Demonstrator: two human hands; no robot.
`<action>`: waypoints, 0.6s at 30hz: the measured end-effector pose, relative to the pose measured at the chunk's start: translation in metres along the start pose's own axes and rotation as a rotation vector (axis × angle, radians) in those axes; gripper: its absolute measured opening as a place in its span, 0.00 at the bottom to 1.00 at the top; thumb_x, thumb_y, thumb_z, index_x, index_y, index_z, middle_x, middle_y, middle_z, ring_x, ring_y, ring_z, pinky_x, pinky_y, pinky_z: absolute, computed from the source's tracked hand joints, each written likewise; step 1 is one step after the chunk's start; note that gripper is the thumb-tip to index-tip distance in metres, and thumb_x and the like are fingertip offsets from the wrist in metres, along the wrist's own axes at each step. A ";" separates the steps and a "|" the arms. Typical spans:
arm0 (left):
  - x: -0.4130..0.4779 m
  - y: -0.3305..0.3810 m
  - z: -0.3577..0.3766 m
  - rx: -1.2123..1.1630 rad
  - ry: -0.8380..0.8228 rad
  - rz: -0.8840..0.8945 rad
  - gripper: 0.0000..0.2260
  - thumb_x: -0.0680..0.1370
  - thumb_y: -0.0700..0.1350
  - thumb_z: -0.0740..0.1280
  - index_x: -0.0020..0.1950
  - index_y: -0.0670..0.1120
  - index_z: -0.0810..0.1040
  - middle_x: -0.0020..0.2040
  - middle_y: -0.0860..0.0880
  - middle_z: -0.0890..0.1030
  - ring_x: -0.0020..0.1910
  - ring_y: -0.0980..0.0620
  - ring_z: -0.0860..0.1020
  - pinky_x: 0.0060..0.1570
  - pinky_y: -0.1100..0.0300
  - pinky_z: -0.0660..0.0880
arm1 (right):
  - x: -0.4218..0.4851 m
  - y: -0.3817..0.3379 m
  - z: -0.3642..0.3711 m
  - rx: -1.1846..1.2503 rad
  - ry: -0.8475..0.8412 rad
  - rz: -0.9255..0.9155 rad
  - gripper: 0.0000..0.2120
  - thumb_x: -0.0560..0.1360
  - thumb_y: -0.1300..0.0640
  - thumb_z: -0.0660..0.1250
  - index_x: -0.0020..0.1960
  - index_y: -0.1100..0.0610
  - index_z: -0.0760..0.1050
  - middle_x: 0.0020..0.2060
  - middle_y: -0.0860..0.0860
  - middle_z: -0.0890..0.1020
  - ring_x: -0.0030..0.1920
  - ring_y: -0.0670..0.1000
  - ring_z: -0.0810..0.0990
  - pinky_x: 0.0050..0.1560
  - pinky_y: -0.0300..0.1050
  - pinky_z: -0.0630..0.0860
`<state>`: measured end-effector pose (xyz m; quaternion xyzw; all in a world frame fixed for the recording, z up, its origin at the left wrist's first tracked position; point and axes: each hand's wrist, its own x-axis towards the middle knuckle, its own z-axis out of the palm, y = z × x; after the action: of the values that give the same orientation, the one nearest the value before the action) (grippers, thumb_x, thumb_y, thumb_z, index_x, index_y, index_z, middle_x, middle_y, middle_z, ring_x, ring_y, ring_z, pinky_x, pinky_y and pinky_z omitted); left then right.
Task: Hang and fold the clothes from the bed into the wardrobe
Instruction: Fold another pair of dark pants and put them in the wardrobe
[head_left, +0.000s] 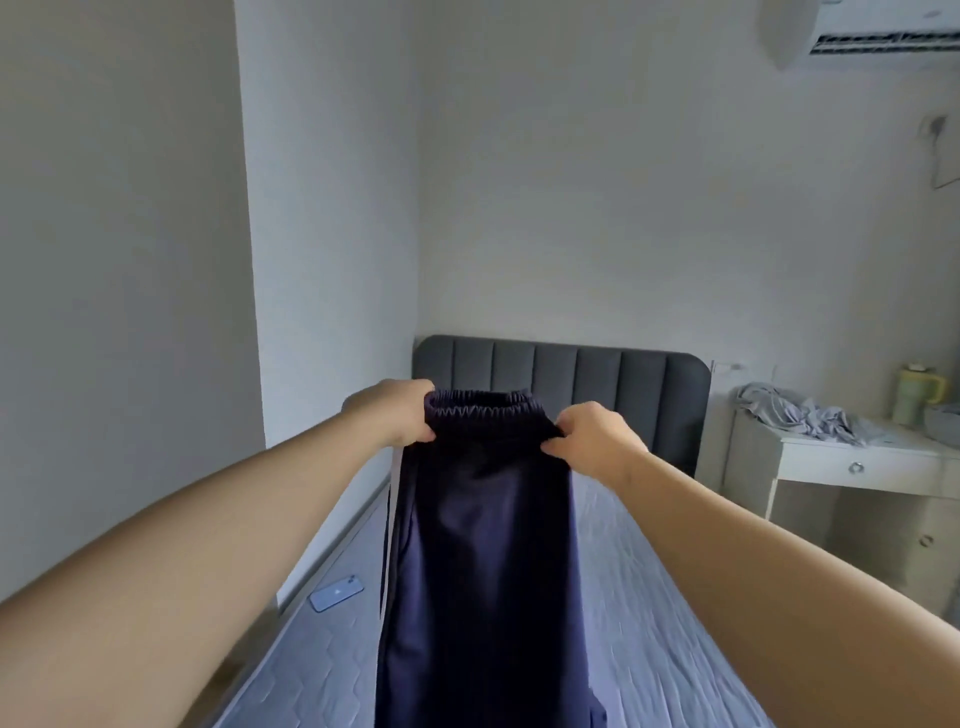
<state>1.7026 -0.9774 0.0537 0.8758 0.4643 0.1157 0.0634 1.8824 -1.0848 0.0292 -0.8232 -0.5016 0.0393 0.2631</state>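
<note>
Both hands up over the bed (649, 597): left hand (389, 413) & right hand (597, 441) each pinch an end of the elastic waistband of the navy trousers (483, 545). Trousers hang straight down, mid-scene. Phone (336, 593) lies near the bed's left edge; crumpled grey cloth (795, 415) on the white desk (852, 457), far right.

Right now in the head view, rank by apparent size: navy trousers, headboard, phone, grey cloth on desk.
1. navy trousers, held close to the camera, which inflates them
2. headboard, partly hidden behind them
3. grey cloth
4. phone
</note>
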 end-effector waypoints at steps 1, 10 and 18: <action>0.013 0.000 0.000 -0.086 0.070 -0.024 0.11 0.75 0.43 0.66 0.56 0.47 0.70 0.54 0.44 0.76 0.50 0.45 0.76 0.42 0.57 0.71 | 0.012 -0.003 0.001 0.048 0.088 0.010 0.12 0.75 0.56 0.66 0.34 0.56 0.68 0.34 0.51 0.74 0.34 0.52 0.72 0.36 0.41 0.68; 0.047 0.012 -0.098 -0.901 0.466 0.186 0.15 0.77 0.36 0.64 0.52 0.50 0.60 0.43 0.48 0.73 0.34 0.52 0.74 0.44 0.54 0.77 | 0.052 -0.065 -0.062 0.865 0.407 -0.212 0.10 0.78 0.61 0.56 0.41 0.50 0.65 0.40 0.50 0.75 0.43 0.51 0.78 0.38 0.44 0.71; -0.011 -0.013 -0.097 -0.991 0.342 0.277 0.15 0.70 0.29 0.70 0.40 0.50 0.74 0.40 0.52 0.77 0.40 0.57 0.77 0.43 0.61 0.79 | -0.005 -0.069 -0.052 0.856 0.349 -0.295 0.11 0.74 0.64 0.61 0.38 0.50 0.67 0.35 0.48 0.75 0.45 0.52 0.76 0.46 0.46 0.68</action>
<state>1.6606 -0.9783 0.1433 0.7627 0.2382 0.4690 0.3764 1.8416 -1.0852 0.1051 -0.5555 -0.5000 0.0658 0.6612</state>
